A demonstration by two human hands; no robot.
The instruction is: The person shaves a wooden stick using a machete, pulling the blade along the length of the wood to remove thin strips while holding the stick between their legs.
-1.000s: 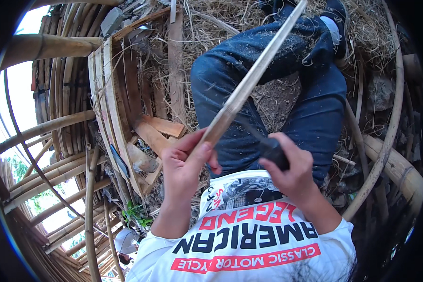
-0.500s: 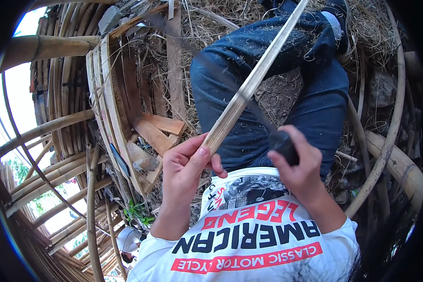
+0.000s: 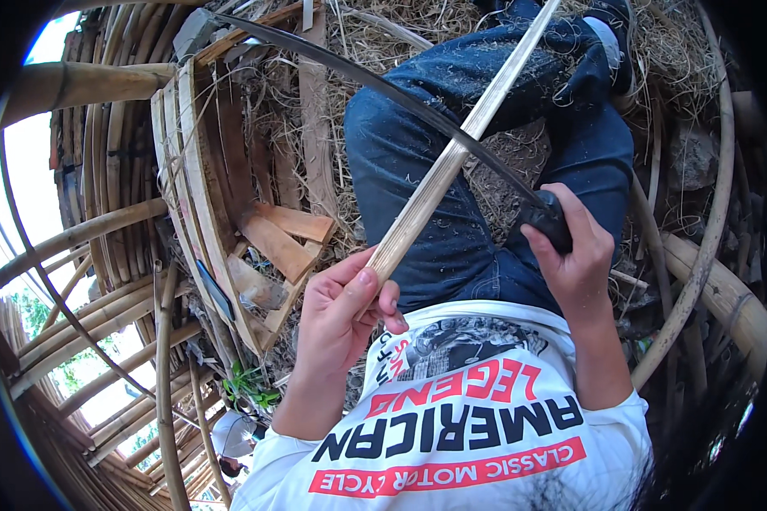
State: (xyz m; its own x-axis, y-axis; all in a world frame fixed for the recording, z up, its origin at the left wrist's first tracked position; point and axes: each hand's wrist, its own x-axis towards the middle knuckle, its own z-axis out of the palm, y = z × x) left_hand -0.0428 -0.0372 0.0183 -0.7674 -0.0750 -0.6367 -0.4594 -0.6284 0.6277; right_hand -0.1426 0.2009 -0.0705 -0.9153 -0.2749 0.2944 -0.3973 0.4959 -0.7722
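Note:
A long, pale strip of split bamboo (image 3: 422, 196) runs from my left hand (image 3: 337, 307) up and away to the right, past my knees. The thumb and fingers of that hand are closed round its near end. My right hand (image 3: 581, 264) grips the black handle of a long knife (image 3: 358, 72). Its dark, narrow, slightly curved blade points away to the far left and crosses over the strip at about mid-length. Whether the edge bites into the bamboo there, I cannot tell.
My legs in blue jeans (image 3: 400, 162) are folded beneath the strip, dusted with shavings. On the left are a wooden frame (image 3: 198, 183) with a phone-like dark slab (image 3: 216, 289), wood offcuts (image 3: 273, 243) and bamboo poles (image 3: 102, 83). Thick bamboo (image 3: 720, 298) lies at right.
My right hand has moved away from me and slightly right with the knife, so the blade now crosses the strip farther from my left hand. The left hand and strip have barely moved.

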